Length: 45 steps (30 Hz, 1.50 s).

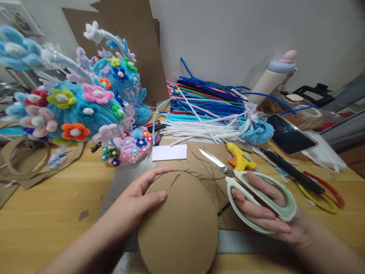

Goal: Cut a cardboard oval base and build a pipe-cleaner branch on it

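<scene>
One smooth, round cardboard disc (178, 228) sits at the near middle, its left rim clamped between the left hand's (142, 196) thumb and fingers. At right, the right hand's (273, 224) fingers thread the mint plastic loops of steel-bladed scissors (236, 178). Fuzzy pipe cleaners (205, 104) lie far.

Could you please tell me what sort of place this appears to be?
Probably a craft workspace, judging by the multicoloured fuzzy pipe cleaners, the yellow plastic glue gun and the round brown cardboard disc.
</scene>
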Available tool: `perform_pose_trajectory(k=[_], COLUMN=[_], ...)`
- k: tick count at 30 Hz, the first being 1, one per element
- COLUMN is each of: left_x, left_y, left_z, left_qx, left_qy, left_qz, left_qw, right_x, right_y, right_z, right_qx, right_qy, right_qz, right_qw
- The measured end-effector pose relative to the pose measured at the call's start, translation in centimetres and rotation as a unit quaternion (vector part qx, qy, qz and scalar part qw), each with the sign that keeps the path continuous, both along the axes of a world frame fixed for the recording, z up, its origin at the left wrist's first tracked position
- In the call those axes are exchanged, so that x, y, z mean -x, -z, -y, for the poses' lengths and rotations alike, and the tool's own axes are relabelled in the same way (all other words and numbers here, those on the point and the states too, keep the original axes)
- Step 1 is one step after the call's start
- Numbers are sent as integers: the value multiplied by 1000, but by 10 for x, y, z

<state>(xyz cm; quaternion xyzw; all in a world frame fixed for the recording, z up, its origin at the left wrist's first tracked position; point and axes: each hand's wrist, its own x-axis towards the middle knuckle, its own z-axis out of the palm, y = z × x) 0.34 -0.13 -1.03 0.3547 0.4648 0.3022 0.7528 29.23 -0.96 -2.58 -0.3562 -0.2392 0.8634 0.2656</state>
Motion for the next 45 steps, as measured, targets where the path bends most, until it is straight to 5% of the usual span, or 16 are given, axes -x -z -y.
perform_pose_trajectory(k=[5, 10, 14, 18, 22, 26, 30, 34, 38, 45], left_x=[-1, -2, -1, 0, 1, -1, 1, 10, 13, 7], left_y=[-1, 1, 4, 6, 2, 0, 2, 0, -6, -8], left_z=[0, 0, 1, 1, 3, 5, 2, -5, -4, 0], left_qx=[17, 64, 72, 58, 36, 13, -17, -36, -6, 14], left_qy=[3, 26, 73, 98, 110, 125, 57, -2, 45, 74], left_qz=[6, 14, 40, 48, 71, 96, 76, 9, 1, -14], left_qw=[1000, 998, 994, 992, 991, 987, 995, 999, 999, 997], right_x=[3, 17, 41, 59, 52, 33, 22, 18, 15, 11], right_y=[7, -1, -22, -26, -18, -21, -27, -26, -27, -31], right_z=[1, 13, 8, -15, -30, -29, -30, -33, -28, -19], right_qx=[-130, -319, -291, -246, -358, -489, -569, -590, -600, -624], right_qy=[0, -1, -130, -75, 55, -51, -136, -158, -186, -222], right_qz=[82, 227, 109, 205, 386, 483, 532, 546, 560, 532], right_qw=[988, 920, 942, 944, 848, 724, 613, 574, 540, 528])
